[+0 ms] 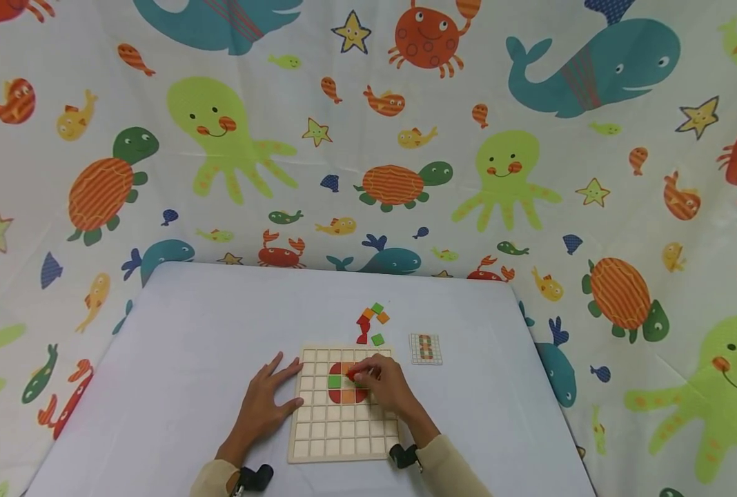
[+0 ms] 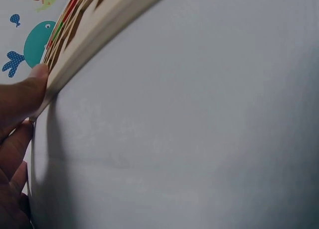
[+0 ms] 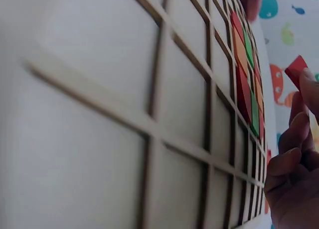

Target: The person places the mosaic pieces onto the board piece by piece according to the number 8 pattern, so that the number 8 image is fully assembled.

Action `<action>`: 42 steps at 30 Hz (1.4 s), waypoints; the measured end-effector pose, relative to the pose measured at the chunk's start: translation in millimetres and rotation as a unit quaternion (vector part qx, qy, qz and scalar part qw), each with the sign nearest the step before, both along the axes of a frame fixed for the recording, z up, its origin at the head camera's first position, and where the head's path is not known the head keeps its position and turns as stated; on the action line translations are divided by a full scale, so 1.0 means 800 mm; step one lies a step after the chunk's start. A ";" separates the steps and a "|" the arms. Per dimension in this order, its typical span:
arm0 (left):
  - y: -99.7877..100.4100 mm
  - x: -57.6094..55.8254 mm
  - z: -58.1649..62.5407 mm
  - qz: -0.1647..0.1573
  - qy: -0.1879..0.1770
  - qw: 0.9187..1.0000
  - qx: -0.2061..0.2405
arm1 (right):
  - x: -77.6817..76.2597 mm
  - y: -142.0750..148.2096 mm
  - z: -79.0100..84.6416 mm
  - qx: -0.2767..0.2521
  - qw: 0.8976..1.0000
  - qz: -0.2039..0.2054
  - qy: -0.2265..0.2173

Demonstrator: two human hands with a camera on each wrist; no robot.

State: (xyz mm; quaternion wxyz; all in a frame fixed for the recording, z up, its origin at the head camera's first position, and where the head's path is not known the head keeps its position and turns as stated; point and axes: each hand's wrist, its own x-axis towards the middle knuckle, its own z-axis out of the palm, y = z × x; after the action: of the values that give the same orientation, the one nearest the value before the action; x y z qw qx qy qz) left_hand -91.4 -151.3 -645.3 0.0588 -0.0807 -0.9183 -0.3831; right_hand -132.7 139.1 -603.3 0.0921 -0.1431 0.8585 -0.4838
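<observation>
A wooden grid board (image 1: 321, 431) lies on the table with red, orange and green tiles set in its cells. Along its left edge, my left hand (image 1: 266, 404) rests with spread fingers, thumb and fingertips touching the rim. In the left wrist view the thumb (image 2: 37, 84) lies against the board's edge. My right hand (image 1: 390, 388) is over the tile pattern and pinches a red tile (image 3: 297, 69) between thumb and finger, held above the board in the right wrist view. A green tile (image 1: 335, 381) sits left in the pattern; the right hand partly hides the other side.
Behind the board lie several loose tiles, among them a green one (image 1: 377, 339) and a red one (image 1: 362, 330). A small pattern card (image 1: 426, 349) lies to the right of them. A sea-animal curtain (image 1: 356, 148) hangs behind the white table (image 1: 219, 317).
</observation>
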 end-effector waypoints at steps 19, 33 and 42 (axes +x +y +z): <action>0.000 -0.001 -0.004 -0.002 0.010 1.000 0.001 | 0.052 -0.044 -0.018 0.115 0.992 -0.031 0.044; 0.000 0.000 -0.008 0.000 0.008 1.000 -0.004 | 0.050 -0.057 -0.019 0.160 0.981 -0.001 0.106; 0.001 0.001 -0.008 0.005 0.028 1.000 -0.004 | 0.045 -0.055 -0.007 0.173 0.982 0.037 0.072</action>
State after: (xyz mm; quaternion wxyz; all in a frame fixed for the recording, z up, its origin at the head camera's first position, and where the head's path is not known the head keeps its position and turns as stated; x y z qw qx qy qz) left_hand -90.4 -150.2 -651.5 0.0861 -0.0870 -0.9183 -0.3765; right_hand -96.3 95.1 -608.9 0.0713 -0.1910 0.9276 -0.3129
